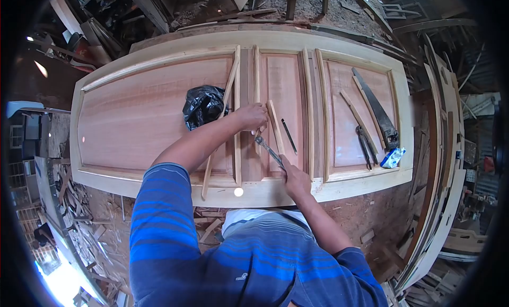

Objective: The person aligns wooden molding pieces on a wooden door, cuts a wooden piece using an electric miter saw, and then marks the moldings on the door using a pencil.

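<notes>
Carefully Does It: Close Work in a Workshop

A person in a striped blue shirt (265, 243) works over a panelled wooden door (127, 105) laid flat, both hands near its middle. The right hand (297, 178) is wrapped around the handle of what appears to be a hammer (271, 152), its metal head just beside the left fingertips. The left hand (253, 117) bends its fingers down at a strip of trim (257, 76) edging the central panel; whether they pinch a nail or only steady the wood cannot be told.

The step in hand looks to be hammer work on that trim. A next stroke would call for a firm left hand, fingertips out of the hammer's path, and a short, controlled swing.

On the central panel, to the right of the hands, lie a loose stick (275, 125) and a dark pencil (289, 136). To the left, a long slat (208, 174) slants across the door near a black plastic bag (204, 102). Over the right-hand panel, a handsaw (375, 101) lies among pincers (362, 142) and two narrow offcuts (356, 115), with a blue-and-white packet (393, 158) by the saw's handle.
</notes>
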{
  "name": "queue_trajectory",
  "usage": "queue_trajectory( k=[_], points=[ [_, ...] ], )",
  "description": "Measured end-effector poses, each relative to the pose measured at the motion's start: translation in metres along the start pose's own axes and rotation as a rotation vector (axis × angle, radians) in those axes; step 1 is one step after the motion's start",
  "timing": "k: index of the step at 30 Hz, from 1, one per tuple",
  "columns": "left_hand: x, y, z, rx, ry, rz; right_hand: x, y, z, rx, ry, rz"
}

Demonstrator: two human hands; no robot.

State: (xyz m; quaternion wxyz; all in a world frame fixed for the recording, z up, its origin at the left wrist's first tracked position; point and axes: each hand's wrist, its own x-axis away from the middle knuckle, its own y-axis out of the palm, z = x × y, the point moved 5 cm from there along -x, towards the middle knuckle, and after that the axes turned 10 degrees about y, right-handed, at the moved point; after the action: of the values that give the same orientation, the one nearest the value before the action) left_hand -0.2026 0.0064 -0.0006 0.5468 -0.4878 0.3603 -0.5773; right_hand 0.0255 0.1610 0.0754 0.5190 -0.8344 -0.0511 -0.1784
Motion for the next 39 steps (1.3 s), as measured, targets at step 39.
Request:
queue_trajectory(
  k=[39],
  points=[
    [0.006, -0.008, 0.007, 0.024, -0.070, 0.018, -0.007, 0.007, 0.007, 0.010, -0.043, 0.022]
  ],
)
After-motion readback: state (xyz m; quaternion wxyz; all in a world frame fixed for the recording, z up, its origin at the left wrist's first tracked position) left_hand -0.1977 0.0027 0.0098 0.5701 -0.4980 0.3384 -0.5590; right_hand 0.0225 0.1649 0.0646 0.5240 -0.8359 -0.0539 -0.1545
